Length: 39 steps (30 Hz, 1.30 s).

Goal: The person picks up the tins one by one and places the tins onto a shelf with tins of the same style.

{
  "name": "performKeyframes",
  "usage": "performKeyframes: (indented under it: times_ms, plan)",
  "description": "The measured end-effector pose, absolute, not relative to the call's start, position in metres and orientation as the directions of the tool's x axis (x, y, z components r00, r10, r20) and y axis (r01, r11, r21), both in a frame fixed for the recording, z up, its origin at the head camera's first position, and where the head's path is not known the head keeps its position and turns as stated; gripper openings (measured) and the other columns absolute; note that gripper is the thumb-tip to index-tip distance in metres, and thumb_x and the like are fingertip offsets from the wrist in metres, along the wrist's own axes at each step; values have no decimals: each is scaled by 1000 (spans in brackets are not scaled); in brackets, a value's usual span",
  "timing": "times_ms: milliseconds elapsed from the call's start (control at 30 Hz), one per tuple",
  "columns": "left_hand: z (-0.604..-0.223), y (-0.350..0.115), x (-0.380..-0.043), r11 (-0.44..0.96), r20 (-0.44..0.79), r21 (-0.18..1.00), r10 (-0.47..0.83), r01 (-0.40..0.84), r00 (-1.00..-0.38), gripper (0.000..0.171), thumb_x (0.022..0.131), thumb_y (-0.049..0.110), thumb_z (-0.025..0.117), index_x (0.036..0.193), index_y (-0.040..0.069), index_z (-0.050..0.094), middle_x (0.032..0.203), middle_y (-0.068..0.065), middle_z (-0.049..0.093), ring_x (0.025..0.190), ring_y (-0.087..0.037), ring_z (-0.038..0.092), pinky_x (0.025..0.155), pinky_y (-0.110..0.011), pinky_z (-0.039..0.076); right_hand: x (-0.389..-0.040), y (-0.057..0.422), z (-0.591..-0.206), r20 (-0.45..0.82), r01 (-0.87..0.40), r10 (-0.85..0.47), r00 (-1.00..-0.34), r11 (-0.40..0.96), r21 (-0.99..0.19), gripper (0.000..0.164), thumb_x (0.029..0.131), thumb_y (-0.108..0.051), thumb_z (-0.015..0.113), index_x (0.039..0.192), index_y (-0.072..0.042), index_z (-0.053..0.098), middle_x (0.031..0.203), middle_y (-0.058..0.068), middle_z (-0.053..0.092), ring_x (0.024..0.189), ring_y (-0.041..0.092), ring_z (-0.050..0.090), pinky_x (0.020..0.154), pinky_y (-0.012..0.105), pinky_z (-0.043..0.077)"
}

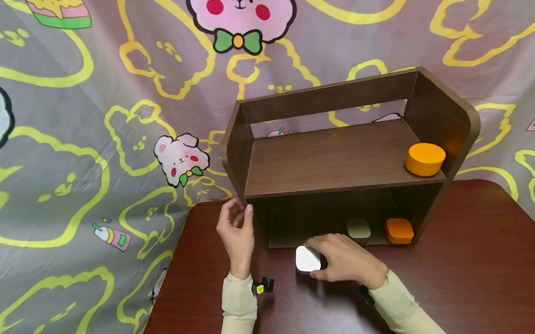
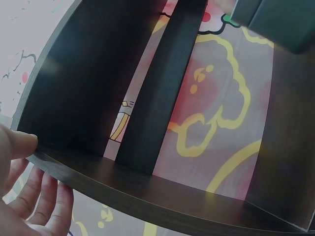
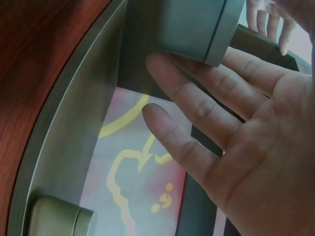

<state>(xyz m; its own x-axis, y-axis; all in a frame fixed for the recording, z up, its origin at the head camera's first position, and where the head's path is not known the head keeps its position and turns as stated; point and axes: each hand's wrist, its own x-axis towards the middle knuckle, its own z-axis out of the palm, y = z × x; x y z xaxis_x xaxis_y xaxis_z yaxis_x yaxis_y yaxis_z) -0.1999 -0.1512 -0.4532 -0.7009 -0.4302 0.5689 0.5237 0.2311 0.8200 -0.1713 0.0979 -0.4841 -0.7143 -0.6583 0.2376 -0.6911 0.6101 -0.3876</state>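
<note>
Where shelving (image 1: 325, 159) stands, printed cloth (image 1: 81, 110) backs the table (image 1: 487, 277).

Fingers (image 2: 62, 206) on dark shelf (image 2: 187, 204)

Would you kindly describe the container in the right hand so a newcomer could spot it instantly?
Find the dark brown two-tier shelf on the table. In front of it, the right hand holds a rounded-square container. Its white top sets it apart from the greenish container and orange container in the lower tier.

Cartoon backdrop (image 1: 83, 165), probably cloth, behind table (image 1: 482, 262)
</note>
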Motion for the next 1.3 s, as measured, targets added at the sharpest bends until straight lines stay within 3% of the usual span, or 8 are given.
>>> performKeyframes:
  times_ms: [267,800,1300]
  plan:
    - [-453,-151,-200,226,562,825,-430,518,-707,28,92,3,77,116,-6,67,106,-20,67,96,-11,65,85,-17,59,-176,94,-486,235,-675,-642,-730,624,-393,48,77,-33,88,118,-14,72,108,-6,77,87,8,68,75,30,58]
    - [-454,-150,-201,217,563,823,-436,524,-703,26,92,2,76,115,-7,67,106,-20,67,95,-11,65,84,-17,58,-194,84,-492,283,-674,-616,-736,620,-402,47,74,-30,89,115,-13,73,100,-5,76,81,7,65,68,27,54]
    - [-452,-150,-200,237,569,821,-429,520,-702,27,92,3,77,115,-6,67,107,-21,67,96,-12,65,83,-17,58,-210,82,-499,255,-662,-617,-744,630,-407,45,75,-29,88,114,-13,72,99,-6,75,82,8,65,70,28,54]
